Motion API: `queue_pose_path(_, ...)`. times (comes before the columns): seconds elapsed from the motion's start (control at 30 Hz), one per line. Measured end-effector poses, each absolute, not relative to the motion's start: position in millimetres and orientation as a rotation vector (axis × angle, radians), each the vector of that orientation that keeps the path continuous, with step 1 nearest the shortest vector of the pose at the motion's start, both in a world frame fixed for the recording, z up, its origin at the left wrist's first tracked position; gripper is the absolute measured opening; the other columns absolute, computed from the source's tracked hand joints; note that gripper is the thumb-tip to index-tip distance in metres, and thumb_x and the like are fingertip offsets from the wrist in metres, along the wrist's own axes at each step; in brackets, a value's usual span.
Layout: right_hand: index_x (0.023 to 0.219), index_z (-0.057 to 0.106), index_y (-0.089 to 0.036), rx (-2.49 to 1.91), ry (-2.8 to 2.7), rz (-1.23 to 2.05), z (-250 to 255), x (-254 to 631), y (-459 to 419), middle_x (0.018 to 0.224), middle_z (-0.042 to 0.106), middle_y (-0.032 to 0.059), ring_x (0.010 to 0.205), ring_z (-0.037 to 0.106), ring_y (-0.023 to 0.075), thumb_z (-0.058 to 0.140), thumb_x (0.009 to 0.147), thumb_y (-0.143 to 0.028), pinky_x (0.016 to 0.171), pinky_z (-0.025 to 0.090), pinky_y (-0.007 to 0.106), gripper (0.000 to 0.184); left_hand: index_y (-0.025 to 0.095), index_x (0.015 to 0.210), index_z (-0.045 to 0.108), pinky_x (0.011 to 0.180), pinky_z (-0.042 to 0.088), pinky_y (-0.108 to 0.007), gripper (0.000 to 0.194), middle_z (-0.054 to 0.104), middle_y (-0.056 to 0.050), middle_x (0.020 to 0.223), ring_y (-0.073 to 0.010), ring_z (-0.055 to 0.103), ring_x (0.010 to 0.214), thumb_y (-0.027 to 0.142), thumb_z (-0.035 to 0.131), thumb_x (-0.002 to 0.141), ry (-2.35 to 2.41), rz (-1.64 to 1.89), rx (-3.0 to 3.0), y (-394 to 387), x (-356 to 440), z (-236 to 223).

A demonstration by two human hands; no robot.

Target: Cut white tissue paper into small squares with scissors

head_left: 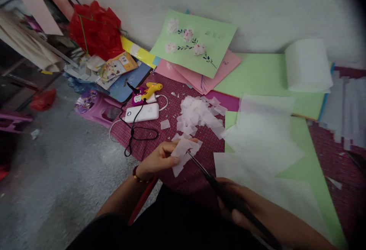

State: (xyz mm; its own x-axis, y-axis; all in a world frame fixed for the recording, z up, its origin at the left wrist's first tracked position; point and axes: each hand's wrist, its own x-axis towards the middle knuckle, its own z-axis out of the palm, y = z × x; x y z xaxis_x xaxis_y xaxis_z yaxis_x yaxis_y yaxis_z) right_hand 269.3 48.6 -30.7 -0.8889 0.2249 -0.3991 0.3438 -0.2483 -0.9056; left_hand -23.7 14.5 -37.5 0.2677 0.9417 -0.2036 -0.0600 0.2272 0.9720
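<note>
My left hand (160, 161) pinches a small piece of white tissue paper (183, 154) above the dark red checked cloth (177, 101). My right hand (243, 208) grips black scissors (211, 181), whose blades point up-left with their tips at the tissue piece. A pile of cut white tissue pieces (197, 114) lies just beyond my hands. Larger white tissue sheets (257, 147) spread over green paper (311, 166) to the right.
A yellow glue gun (151, 88), a white power bank (142, 112) and a black cable (137, 131) lie at the cloth's left edge. A green sheet with tissue flowers (197, 40) leans against the wall. A tissue roll (307, 65) stands at the right. Red plastic (95, 28) and clutter sit at the left.
</note>
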Motion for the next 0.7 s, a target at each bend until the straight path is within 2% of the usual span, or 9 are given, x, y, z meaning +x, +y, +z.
queue_pose_path(0.07,0.131,0.044,-0.019,0.682,1.905,-2.310,-33.4,265.0,49.6,0.090,0.056,0.0061,0.077,0.053,0.0188,0.046,0.089,-0.056,0.072,0.048,0.034,0.056,0.016,0.077,0.073,0.093,0.040,-0.035,0.028,0.062,-0.010,0.125,-0.0257,0.056,0.113,0.043,0.066,0.078,0.992,0.858,1.159,16.3,-22.1,-35.9)
queue_pose_path(0.13,0.131,0.045,-0.019,0.673,1.929,-2.311,-37.5,262.6,49.6,0.092,0.056,0.0061,0.079,0.054,0.0188,0.048,0.091,-0.051,0.075,0.048,0.034,0.051,0.017,0.083,0.074,0.095,0.039,-0.036,0.026,0.060,-0.010,0.129,-0.0263,0.055,0.114,0.041,0.064,0.080,0.936,0.821,1.181,17.0,-21.2,-35.4)
queue_pose_path(0.27,0.133,0.045,-0.022,0.686,1.926,-2.344,-43.0,261.8,48.5,0.093,0.058,0.0056,0.079,0.055,0.0184,0.051,0.092,-0.046,0.075,0.048,0.034,0.048,0.017,0.078,0.073,0.091,0.042,-0.034,0.024,0.060,-0.011,0.130,-0.0256,0.056,0.113,0.039,0.064,0.081,0.895,0.809,1.139,16.5,-19.8,-35.5)
queue_pose_path(0.47,0.124,0.051,-0.020,0.754,1.925,-2.360,-42.2,257.5,46.9,0.087,0.056,0.0046,0.073,0.051,0.0175,0.052,0.088,-0.053,0.066,0.046,0.032,0.049,0.013,0.073,0.072,0.075,0.046,-0.027,0.030,0.060,-0.013,0.128,-0.0227,0.060,0.101,0.042,0.067,0.079,0.918,0.799,0.982,15.6,-15.9,-37.4)
queue_pose_path(0.53,0.123,0.052,-0.020,0.784,1.858,-2.422,-45.1,255.5,44.1,0.079,0.053,0.0016,0.065,0.047,0.0147,0.053,0.087,-0.054,0.059,0.044,0.029,0.049,0.013,0.073,0.072,0.069,0.045,-0.023,0.029,0.064,-0.012,0.120,-0.0178,0.061,0.090,0.041,0.069,0.078,0.934,0.793,0.932,14.1,-15.2,-40.8)
queue_pose_path(0.6,0.125,0.050,-0.019,0.821,1.715,-2.502,-48.5,254.2,41.4,0.071,0.048,-0.0019,0.057,0.044,0.0117,0.052,0.088,-0.056,0.051,0.039,0.025,0.052,0.014,0.080,0.072,0.062,0.043,-0.020,0.026,0.069,-0.008,0.100,-0.0120,0.059,0.074,0.039,0.071,0.077,0.954,0.783,0.860,11.5,-15.5,-45.2)
queue_pose_path(0.7,0.120,0.052,-0.019,0.847,1.723,-2.551,-50.7,253.9,41.6,0.075,0.049,-0.0001,0.058,0.048,0.0117,0.049,0.088,-0.059,0.051,0.042,0.024,0.052,0.015,0.092,0.072,0.061,0.043,-0.019,0.026,0.066,-0.003,0.081,-0.0094,0.056,0.065,0.037,0.072,0.076,0.980,0.774,0.783,7.7,-17.9,-50.4)
